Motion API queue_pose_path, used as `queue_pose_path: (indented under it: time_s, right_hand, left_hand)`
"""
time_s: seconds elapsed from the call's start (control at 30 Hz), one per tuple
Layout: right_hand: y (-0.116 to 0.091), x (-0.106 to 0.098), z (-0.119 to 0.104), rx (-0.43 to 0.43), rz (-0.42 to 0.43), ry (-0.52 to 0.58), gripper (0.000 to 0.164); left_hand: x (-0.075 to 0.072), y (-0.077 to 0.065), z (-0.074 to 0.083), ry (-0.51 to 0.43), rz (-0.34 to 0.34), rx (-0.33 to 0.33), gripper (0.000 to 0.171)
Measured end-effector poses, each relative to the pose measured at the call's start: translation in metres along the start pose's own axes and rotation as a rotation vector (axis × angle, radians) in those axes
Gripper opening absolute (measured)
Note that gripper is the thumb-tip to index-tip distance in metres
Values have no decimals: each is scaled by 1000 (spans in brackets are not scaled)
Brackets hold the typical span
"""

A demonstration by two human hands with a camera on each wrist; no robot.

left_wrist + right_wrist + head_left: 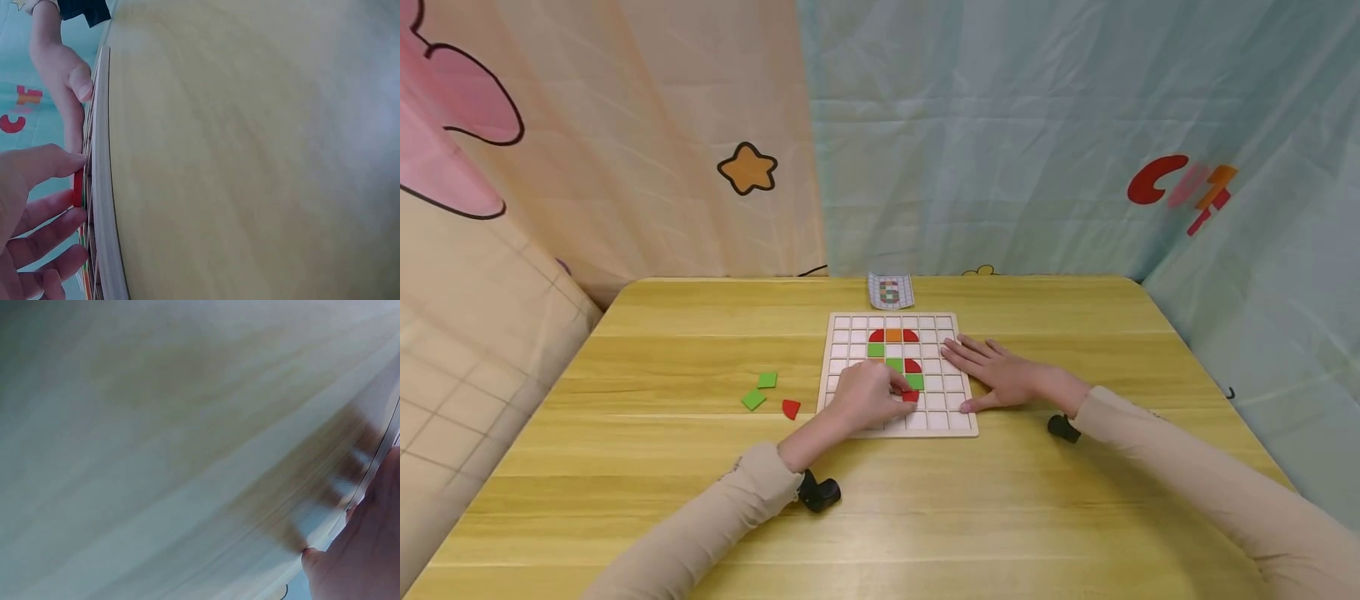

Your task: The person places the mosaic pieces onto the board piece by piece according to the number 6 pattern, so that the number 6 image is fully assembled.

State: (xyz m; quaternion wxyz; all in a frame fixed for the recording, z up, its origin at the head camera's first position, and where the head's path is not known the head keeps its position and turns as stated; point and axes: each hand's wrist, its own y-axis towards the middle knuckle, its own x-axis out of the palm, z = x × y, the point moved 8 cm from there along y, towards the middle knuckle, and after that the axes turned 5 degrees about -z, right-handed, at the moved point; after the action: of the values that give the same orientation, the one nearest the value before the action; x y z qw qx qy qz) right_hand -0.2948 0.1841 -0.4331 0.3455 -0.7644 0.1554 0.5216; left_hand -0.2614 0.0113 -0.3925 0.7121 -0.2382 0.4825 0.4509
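My left hand (867,393) pinches a red quarter-circle tile (911,396) between thumb and fingers, low over the white grid board (942,421). In the left wrist view that red tile (78,189) stands edge-on beside the board's edge. My right hand (1003,375) lies with fingers spread on the board's right edge. On the board sit red quarter tiles, an orange tile (893,335) and green tiles, among them one green tile (876,350) at the left. Part of the pattern is hidden under my left hand.
Left of the board, two green square tiles (754,399) and a red quarter tile (791,409) lie on the wooden table (647,467). Behind the board is a small pattern card (891,292). Black wrist cameras (820,493) hang at both sleeves.
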Motion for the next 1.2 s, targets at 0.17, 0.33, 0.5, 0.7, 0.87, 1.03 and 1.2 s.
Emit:
queue_pose_path:
  time_s: [0.17,0.33,0.5,0.7,0.87,1.03,1.2]
  right_hand:
    - [0,2,1,4,-9,0,96]
    - [0,1,1,10,-17,-2,96]
    - [-1,-2,0,8,-9,8,96]
    - [-1,-3,-3,3,-13,14,95]
    - [-1,-3,-4,-3,-9,17,95]
    - [0,-2,-4,-8,-9,5,95]
    - [-1,-3,-5,-10,-5,5,95]
  left_hand:
    - [2,1,4,18,4,8,19]
    - [4,2,4,12,3,11,21]
    - [3,2,4,-16,-5,2,24]
    - [4,3,3,-33,-57,21,23]
    - [4,3,2,-44,-104,44,21]
    - [5,3,1,-56,-122,54,19]
    - [5,5,2,-60,-121,55,17]
